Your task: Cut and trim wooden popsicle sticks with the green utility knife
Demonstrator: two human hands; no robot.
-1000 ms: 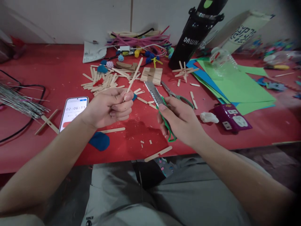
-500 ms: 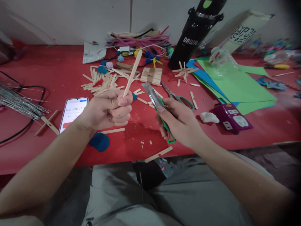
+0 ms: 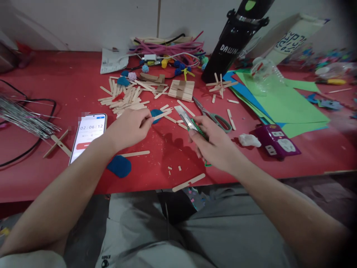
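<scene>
From where I'm standing, looks like the whittling stage: the left hand (image 3: pixel 131 128) has its fingers pinched closed on a craft stick (image 3: pixel 161 115), which pokes out over the red table (image 3: pixel 152 173) toward the other hand. Right hand (image 3: pixel 212 140) is wrapped snug around a green-handled box cutter (image 3: pixel 185 117), metal end near the stick's tip but not touching, as far as I can tell. If it's a notch like the one in that stick by the table edge (image 3: pixel 189 182), next move calls for a steady grip and fingers clear of the blade.
</scene>
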